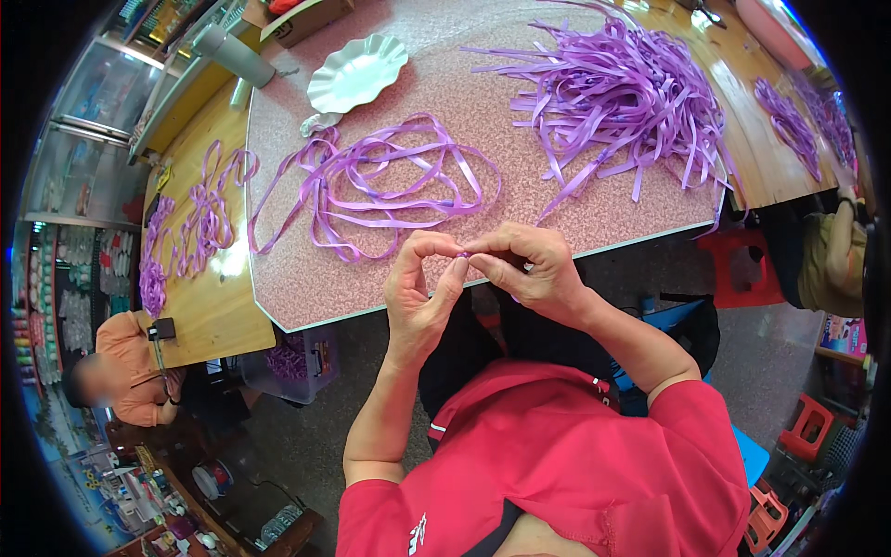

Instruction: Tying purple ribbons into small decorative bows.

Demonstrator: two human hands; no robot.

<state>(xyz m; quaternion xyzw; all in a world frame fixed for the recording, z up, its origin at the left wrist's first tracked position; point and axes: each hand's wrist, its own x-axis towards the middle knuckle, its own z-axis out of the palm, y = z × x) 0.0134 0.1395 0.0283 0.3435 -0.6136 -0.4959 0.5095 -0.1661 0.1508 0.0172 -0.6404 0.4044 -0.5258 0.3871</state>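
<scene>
My left hand (419,292) and my right hand (536,271) meet just over the table's near edge. Thumb and forefinger of each pinch a small bit of purple ribbon (465,254) between them; most of it is hidden by the fingertips. Just beyond my hands, a long purple ribbon (390,221) lies in loose loops on the pink speckled tabletop (464,104). Farther off to the right is a big heap of purple ribbon strips (617,107), with darker purple spots on some strips.
A pale scalloped plate (357,74) and a grey-green bottle (232,54) stand at the back left. More purple ribbons (206,218) lie on the wooden table to the left, where a person in orange (135,362) sits. A red stool (742,266) stands at the right.
</scene>
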